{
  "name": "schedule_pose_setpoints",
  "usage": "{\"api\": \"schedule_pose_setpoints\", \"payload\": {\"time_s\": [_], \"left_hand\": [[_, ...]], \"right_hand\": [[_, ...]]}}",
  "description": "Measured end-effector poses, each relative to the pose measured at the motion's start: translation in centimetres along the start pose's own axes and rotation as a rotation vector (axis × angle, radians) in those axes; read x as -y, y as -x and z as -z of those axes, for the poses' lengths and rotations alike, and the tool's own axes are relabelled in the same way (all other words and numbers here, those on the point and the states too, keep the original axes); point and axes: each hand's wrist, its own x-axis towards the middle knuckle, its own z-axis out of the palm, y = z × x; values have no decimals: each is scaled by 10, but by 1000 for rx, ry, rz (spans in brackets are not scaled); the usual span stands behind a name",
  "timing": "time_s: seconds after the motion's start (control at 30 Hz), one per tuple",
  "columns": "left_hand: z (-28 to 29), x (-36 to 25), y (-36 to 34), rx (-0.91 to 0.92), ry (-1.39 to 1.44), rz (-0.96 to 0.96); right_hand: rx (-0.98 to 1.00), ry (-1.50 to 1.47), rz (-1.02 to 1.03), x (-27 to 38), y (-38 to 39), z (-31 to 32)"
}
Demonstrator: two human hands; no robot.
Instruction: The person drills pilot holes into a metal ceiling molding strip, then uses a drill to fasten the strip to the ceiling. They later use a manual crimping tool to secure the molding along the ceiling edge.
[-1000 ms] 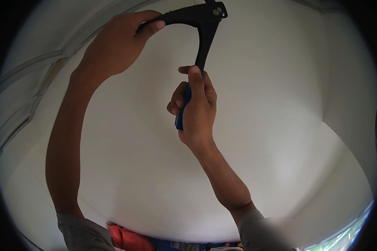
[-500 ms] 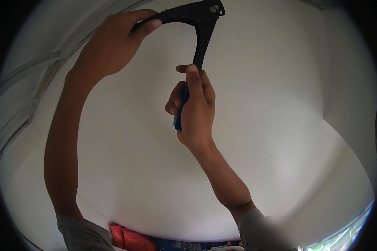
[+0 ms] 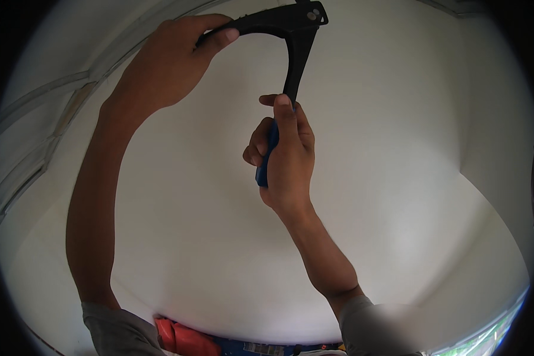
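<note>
At upper centre, black tool (image 3: 298,47) (blue-handled), right grip (image 3: 291,151), both shifted rightward.

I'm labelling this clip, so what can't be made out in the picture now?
In the head view:
Black tool: top cut off by the upper edge.
Blue handle: partly covered by the right hand.
Left hand: most fingers hidden behind the hand itself.
Red thing: cut off by the lower edge, kind unclear.

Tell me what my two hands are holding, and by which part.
A black, angled tool with a blue grip: the left hand holds the left end of its black upper arm; the right hand is wrapped around the grip.
</note>
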Motion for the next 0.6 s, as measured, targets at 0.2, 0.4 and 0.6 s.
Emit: {"api": "schedule_pose_setpoints", "payload": {"time_s": [0.2,0.4,0.6], "left_hand": [[3,0,-1,26,1,5],[3,3,-1,5,13,-16],[4,4,-4,-8,-31,-42]], "right_hand": [[0,2,-4,-1,0,0],[-2,27,-8,2,-1,-2],[50,56,-23,-3,-2,2]]}}
